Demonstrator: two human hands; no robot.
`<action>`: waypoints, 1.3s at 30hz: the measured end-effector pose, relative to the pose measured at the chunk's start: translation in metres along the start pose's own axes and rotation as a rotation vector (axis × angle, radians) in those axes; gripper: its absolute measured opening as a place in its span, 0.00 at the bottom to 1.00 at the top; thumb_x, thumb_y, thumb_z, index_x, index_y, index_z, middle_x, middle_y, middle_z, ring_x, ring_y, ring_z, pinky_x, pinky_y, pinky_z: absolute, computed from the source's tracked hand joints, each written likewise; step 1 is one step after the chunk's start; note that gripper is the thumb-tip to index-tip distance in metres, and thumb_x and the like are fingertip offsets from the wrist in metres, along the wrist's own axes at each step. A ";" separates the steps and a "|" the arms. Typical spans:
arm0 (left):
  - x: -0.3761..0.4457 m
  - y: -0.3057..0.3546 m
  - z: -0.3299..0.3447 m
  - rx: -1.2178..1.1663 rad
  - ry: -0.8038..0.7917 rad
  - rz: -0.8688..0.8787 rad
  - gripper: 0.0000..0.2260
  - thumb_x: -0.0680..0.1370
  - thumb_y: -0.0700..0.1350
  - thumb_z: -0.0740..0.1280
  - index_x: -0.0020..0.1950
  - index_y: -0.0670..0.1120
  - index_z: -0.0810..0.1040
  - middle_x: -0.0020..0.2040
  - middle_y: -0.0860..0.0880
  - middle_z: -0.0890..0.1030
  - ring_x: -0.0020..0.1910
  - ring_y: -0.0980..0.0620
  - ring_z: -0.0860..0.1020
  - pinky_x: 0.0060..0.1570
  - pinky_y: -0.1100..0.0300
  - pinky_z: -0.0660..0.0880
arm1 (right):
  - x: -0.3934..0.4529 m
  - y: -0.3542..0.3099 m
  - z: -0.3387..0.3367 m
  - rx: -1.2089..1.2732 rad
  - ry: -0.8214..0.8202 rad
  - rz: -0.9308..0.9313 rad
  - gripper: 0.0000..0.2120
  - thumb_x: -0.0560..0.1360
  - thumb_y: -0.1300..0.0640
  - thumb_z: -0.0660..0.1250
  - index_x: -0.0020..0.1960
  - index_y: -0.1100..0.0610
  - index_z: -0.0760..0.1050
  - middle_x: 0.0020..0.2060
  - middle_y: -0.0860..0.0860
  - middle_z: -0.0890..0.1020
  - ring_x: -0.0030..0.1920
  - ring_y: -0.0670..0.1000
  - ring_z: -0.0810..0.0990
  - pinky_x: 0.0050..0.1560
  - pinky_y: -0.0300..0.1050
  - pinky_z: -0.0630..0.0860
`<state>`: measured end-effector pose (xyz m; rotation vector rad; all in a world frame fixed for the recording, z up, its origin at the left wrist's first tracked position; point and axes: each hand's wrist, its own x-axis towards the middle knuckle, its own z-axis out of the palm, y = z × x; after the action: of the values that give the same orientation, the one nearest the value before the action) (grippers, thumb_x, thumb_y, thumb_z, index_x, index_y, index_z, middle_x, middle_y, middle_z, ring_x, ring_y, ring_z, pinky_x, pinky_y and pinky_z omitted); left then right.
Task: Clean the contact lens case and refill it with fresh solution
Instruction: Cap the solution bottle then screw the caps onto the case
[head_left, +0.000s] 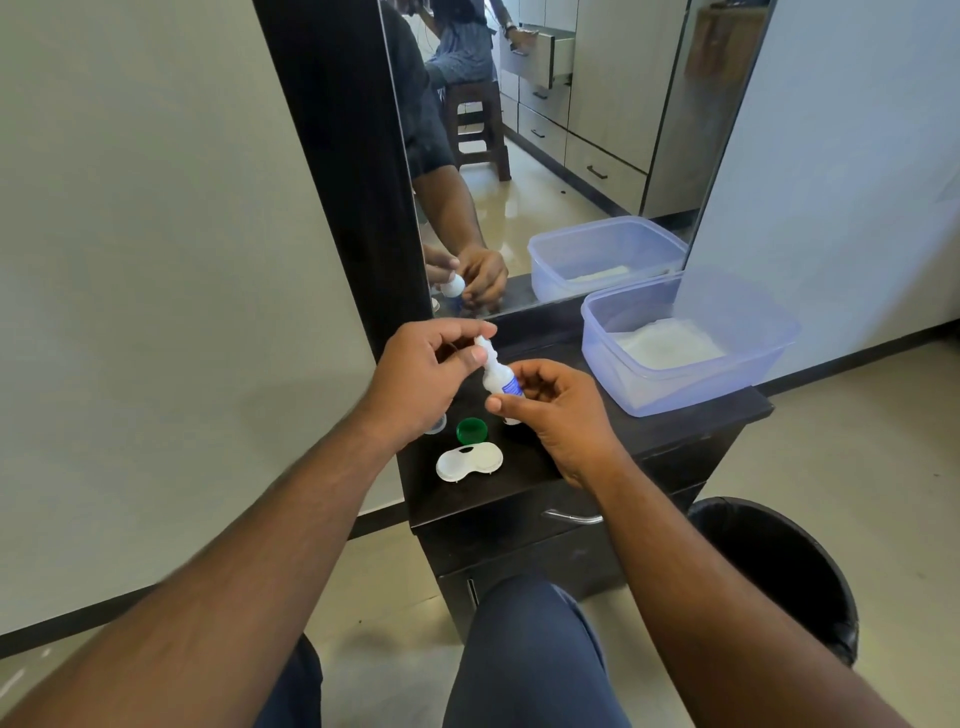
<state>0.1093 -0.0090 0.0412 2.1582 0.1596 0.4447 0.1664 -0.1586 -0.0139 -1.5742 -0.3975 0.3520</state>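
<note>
A small white solution bottle with a blue label is held tilted above the dark cabinet top. My right hand grips its body. My left hand pinches the white cap at its top end. Below them on the cabinet lies the white contact lens case, both wells uncovered. A green lid rests just behind the case. A clear lid peeks out from under my left wrist.
A translucent blue plastic tub with white tissue inside stands at the back right of the cabinet. A mirror rises behind. A black waste bin stands on the floor at the right. My knees are under the cabinet's front edge.
</note>
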 end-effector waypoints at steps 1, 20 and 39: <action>0.000 0.000 0.001 0.000 -0.019 -0.001 0.12 0.79 0.40 0.67 0.61 0.48 0.81 0.56 0.50 0.82 0.56 0.55 0.79 0.57 0.56 0.78 | 0.000 0.000 0.000 0.002 0.001 -0.007 0.17 0.68 0.60 0.76 0.55 0.55 0.79 0.47 0.48 0.84 0.45 0.45 0.83 0.50 0.42 0.81; -0.003 -0.001 0.010 -0.280 0.100 -0.122 0.23 0.72 0.39 0.74 0.65 0.49 0.76 0.41 0.49 0.85 0.44 0.59 0.83 0.45 0.69 0.75 | 0.000 0.003 -0.003 0.067 -0.006 -0.026 0.16 0.69 0.62 0.74 0.57 0.58 0.79 0.48 0.52 0.84 0.48 0.49 0.83 0.52 0.49 0.81; -0.003 0.000 0.019 -0.227 0.104 -0.072 0.22 0.71 0.44 0.75 0.65 0.51 0.77 0.44 0.52 0.82 0.47 0.58 0.81 0.51 0.59 0.80 | -0.001 0.002 -0.003 0.048 -0.022 -0.024 0.16 0.69 0.62 0.74 0.56 0.56 0.79 0.48 0.51 0.84 0.48 0.49 0.84 0.53 0.48 0.81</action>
<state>0.1132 -0.0241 0.0300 1.9025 0.2333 0.5084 0.1671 -0.1621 -0.0154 -1.5182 -0.4215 0.3584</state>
